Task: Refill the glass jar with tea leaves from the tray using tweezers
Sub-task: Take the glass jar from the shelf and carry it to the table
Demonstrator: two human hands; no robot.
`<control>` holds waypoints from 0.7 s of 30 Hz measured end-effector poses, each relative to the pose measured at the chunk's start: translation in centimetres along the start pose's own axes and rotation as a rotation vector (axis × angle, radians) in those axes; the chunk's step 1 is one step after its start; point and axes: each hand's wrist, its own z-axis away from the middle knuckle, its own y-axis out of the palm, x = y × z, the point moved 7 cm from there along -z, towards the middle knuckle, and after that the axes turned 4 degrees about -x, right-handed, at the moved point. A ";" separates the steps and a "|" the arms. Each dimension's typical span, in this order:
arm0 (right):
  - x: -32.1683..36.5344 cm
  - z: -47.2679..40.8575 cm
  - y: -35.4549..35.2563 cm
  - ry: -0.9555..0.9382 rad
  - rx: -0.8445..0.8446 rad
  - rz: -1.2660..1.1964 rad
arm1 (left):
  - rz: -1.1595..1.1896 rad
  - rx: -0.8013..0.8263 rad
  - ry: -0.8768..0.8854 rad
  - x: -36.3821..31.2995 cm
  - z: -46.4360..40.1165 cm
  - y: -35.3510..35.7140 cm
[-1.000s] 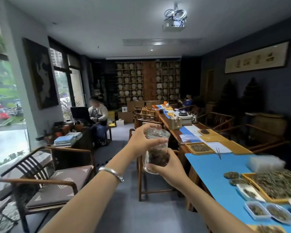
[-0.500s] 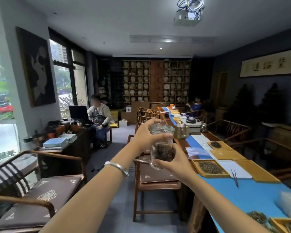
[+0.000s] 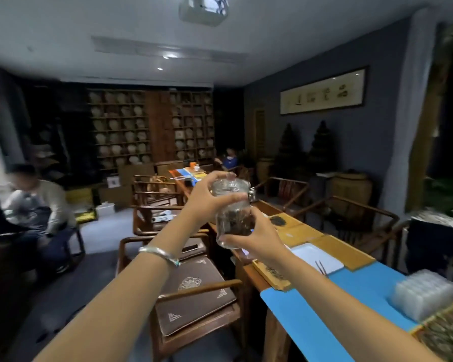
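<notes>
I hold a clear glass jar up in front of me, above the long table's left edge; dark tea leaves fill its lower part and a glass lid sits on top. My left hand grips the jar's upper part and lid, thumb across the front. My right hand cups the jar's base from below. The metal tweezers lie on a white sheet on the table. A wooden tray of tea leaves shows at the lower right edge.
A blue mat covers the near table, with a stack of clear plastic lids and small wooden trays on it. Wooden chairs stand left of the table. A seated person is at far left.
The view has swung right, so the table and tweezers now lie under my right arm. Both hands still hold the jar, which has moved right towards the table.
</notes>
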 end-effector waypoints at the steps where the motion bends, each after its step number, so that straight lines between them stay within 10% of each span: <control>1: -0.9 -1.2 -0.4 0.019 -0.031 0.001 | 0.012 0.017 0.007 0.8 -1.7 0.6; 21: -25.1 -19.1 -18.6 0.243 -0.430 0.250 | 0.202 0.483 0.065 18.0 -27.1 28.3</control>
